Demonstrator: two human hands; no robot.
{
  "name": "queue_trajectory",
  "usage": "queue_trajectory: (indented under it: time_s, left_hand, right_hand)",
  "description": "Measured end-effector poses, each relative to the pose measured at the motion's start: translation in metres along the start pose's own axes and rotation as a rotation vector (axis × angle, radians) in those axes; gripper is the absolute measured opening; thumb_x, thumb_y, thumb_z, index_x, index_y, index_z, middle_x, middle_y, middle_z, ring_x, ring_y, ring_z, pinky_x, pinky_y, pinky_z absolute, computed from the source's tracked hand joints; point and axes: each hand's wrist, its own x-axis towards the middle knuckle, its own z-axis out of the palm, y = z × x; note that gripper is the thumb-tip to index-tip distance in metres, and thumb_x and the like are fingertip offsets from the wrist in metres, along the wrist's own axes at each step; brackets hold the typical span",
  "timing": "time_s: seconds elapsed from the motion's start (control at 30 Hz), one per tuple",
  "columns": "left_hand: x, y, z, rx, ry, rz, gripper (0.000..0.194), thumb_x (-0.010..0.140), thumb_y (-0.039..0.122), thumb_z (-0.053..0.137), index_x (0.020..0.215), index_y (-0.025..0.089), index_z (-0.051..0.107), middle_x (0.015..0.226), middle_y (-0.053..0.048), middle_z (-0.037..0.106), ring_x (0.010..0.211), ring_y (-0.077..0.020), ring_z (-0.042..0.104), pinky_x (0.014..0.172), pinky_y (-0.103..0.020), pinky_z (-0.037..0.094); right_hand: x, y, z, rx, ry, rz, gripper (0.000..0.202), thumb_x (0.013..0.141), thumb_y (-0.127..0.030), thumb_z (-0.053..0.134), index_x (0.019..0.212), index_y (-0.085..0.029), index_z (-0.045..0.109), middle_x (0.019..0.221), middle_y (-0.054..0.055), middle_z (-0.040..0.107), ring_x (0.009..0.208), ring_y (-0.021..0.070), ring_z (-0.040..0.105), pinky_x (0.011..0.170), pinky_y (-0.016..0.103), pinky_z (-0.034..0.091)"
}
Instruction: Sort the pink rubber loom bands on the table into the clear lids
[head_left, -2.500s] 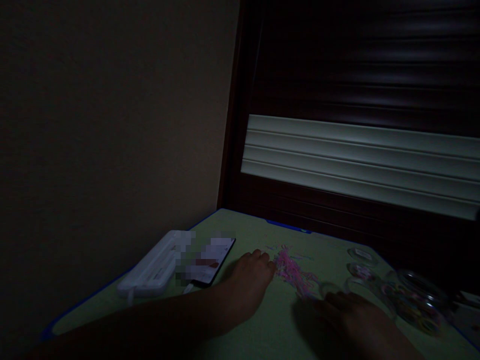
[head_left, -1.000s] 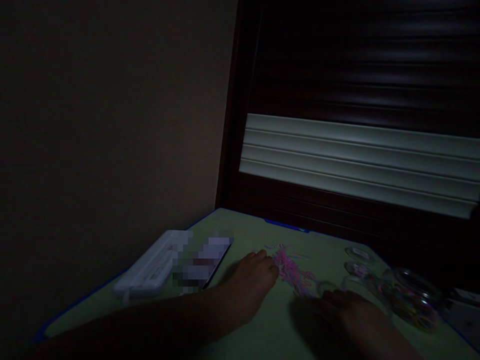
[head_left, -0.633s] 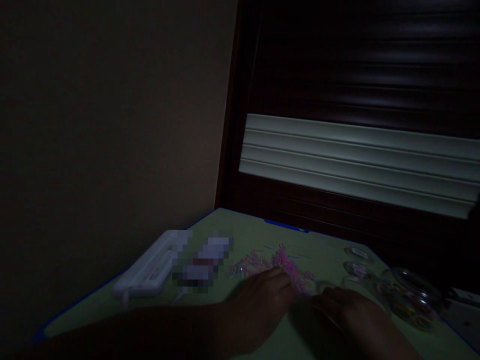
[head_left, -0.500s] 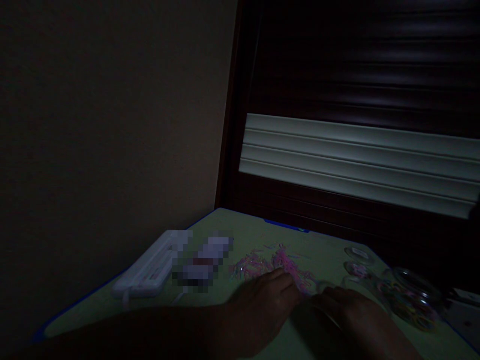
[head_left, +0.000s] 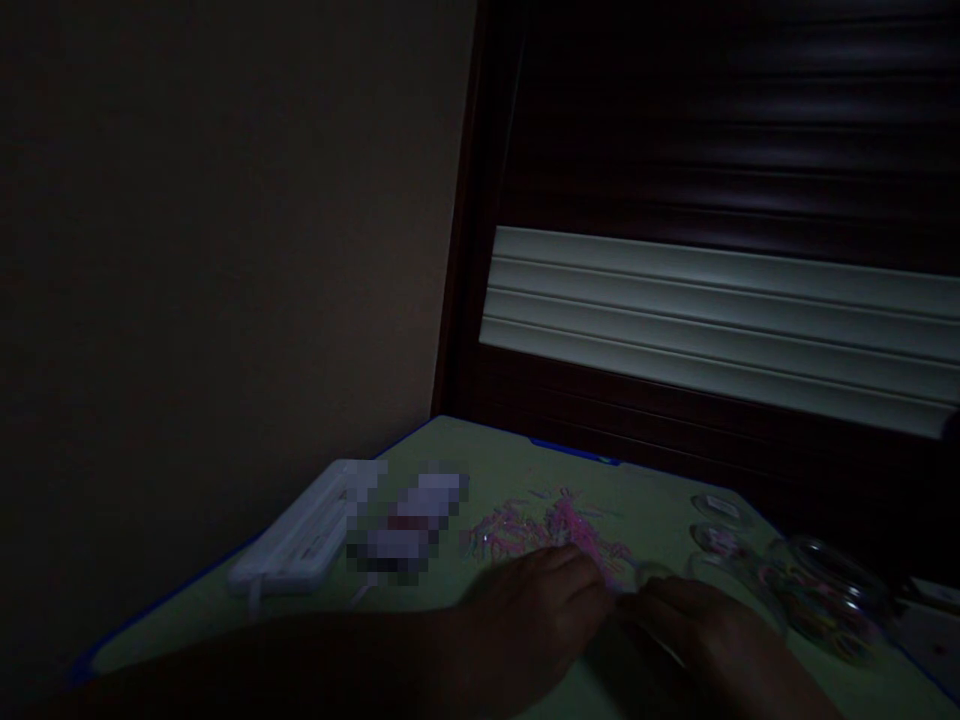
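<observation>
Left hand (head_left: 551,608) sits farther right than before, near right hand (head_left: 696,625), by pink strands (head_left: 571,522) on counter (head_left: 480,452); fingers (head_left: 591,582) curled, cannot tell if gripping; hands low, probably because strands are tiny.

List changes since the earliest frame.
The left hand moved right and nearer the wearer, up to the right hand; a pink patch now shows where it was. Any grip or release: can't tell, fingers hidden and dark. About unchanged: right hand, pink pile, phone, white case, jar.
</observation>
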Motion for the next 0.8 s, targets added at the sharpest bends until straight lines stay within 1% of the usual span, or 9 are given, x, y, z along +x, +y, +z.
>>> queue_trajectory:
  time_s: [0.13, 0.27, 0.43, 0.6, 0.7, 0.8]
  left_hand:
    - [0.0, 0.001, -0.002, 0.0, -0.006, 0.012, 0.011, 0.088, 0.012, 0.038, 0.086, 0.014, 0.049, 0.088, -0.005, 0.052, 0.081, -0.0162, 0.047, 0.076, -0.027, 0.039]
    - [0.0, 0.001, -0.001, 0.007, -0.008, 0.003, 0.012, 0.089, 0.012, 0.038, 0.087, 0.013, 0.05, 0.087, -0.005, 0.052, 0.08, -0.0159, 0.047, 0.075, -0.027, 0.04]
    - [0.0, 0.0, 0.001, -0.018, -0.006, -0.01, 0.013, 0.09, 0.013, 0.038, 0.09, 0.013, 0.051, 0.088, -0.005, 0.053, 0.083, -0.0157, 0.047, 0.077, -0.027, 0.039]
    - [0.001, 0.0, -0.001, -0.037, 0.013, -0.031, 0.016, 0.09, 0.013, 0.037, 0.093, 0.014, 0.052, 0.088, -0.004, 0.053, 0.081, -0.0153, 0.047, 0.076, -0.027, 0.04]
    - [0.001, -0.001, 0.001, -0.037, 0.038, -0.028, 0.014, 0.089, 0.013, 0.038, 0.094, 0.014, 0.051, 0.088, -0.004, 0.053, 0.081, -0.0158, 0.047, 0.075, -0.028, 0.04]
    - [0.001, -0.003, 0.005, -0.034, 0.051, -0.028, 0.012, 0.089, 0.013, 0.039, 0.091, 0.014, 0.051, 0.087, -0.004, 0.053, 0.081, -0.0161, 0.047, 0.076, -0.029, 0.04]
  right_hand:
    - [0.001, -0.003, -0.003, -0.003, -0.009, -0.003, 0.019, 0.075, -0.006, 0.052, 0.068, -0.023, 0.057, 0.064, -0.003, 0.061, 0.059, 0.0121, 0.058, 0.053, 0.02, 0.037]
    - [0.002, -0.003, -0.005, -0.005, -0.014, -0.002, 0.019, 0.074, -0.005, 0.051, 0.068, -0.023, 0.058, 0.063, -0.003, 0.061, 0.059, 0.0129, 0.059, 0.052, 0.021, 0.037]
    - [0.003, -0.002, -0.004, 0.005, -0.014, -0.004, 0.021, 0.074, -0.004, 0.047, 0.068, -0.022, 0.057, 0.063, -0.002, 0.061, 0.059, 0.0129, 0.059, 0.051, 0.021, 0.037]
    - [0.001, 0.0, 0.0, 0.011, -0.012, -0.014, 0.021, 0.073, -0.004, 0.046, 0.068, -0.022, 0.056, 0.064, -0.002, 0.06, 0.058, 0.0125, 0.058, 0.051, 0.021, 0.036]
    - [-0.001, 0.002, 0.005, 0.004, -0.01, -0.011, 0.021, 0.07, -0.003, 0.048, 0.068, -0.023, 0.055, 0.064, -0.003, 0.06, 0.058, 0.0124, 0.057, 0.051, 0.021, 0.035]
    - [-0.003, 0.005, 0.012, -0.008, -0.004, -0.006, 0.022, 0.069, -0.002, 0.048, 0.068, -0.023, 0.055, 0.063, -0.003, 0.059, 0.058, 0.0129, 0.057, 0.051, 0.022, 0.034]
